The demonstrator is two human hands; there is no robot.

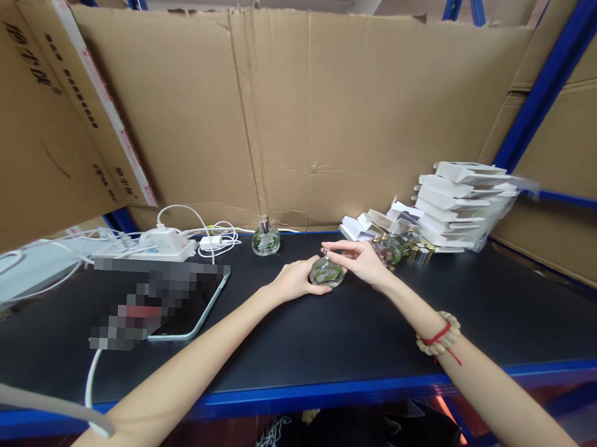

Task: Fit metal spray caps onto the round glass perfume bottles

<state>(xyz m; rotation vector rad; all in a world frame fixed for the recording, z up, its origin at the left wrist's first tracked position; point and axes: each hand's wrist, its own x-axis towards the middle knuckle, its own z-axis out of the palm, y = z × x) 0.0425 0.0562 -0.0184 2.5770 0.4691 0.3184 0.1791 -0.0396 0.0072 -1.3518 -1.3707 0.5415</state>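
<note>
A round clear-glass perfume bottle with green leaf-like shapes in it stands upright in the head view's middle. My left hand is closed around its left side, thumb low at the front. At the bottle's neck, the fingertips of my right hand pinch the small silver spray top; part of it is hidden by the fingers. Farther back and left is a similar perfume bottle with a silver cap. Several more bottles with gold-coloured tops are grouped behind my right hand, partly hidden.
Gold caps stand right of the bottle group. White boxes are stacked behind, with loose ones beside them. On the left lie a tablet, a power strip and tangled white cables. Cardboard walls the black tabletop.
</note>
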